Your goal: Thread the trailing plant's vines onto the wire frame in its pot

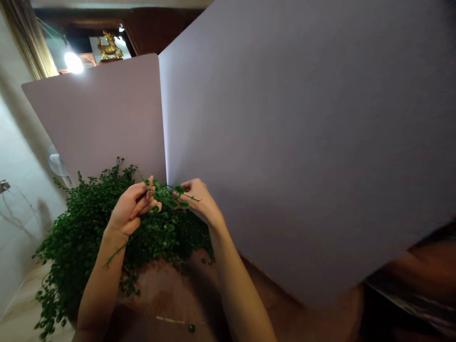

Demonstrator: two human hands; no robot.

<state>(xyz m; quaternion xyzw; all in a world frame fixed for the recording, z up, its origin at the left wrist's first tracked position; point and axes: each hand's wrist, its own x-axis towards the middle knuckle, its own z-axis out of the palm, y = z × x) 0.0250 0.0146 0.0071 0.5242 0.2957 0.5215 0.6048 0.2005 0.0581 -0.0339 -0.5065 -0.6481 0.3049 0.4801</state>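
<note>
A bushy green plant (81, 228) with tiny round leaves spreads over the left of a reddish-brown table (171, 294). My left hand (130, 209) is raised above the plant with its fingers closed on a thin leafy sprig (166, 194). My right hand (197, 194) pinches the other end of the same sprig, just in front of the seam between two boards. Both hands are close together, and the sprig runs between them.
Two large pale grey boards stand upright behind the plant, a small one (99, 118) at the left and a big one (302, 142) at the right. A white fan (57, 164), a bright lamp (73, 61) and a gold figurine (109, 47) lie beyond.
</note>
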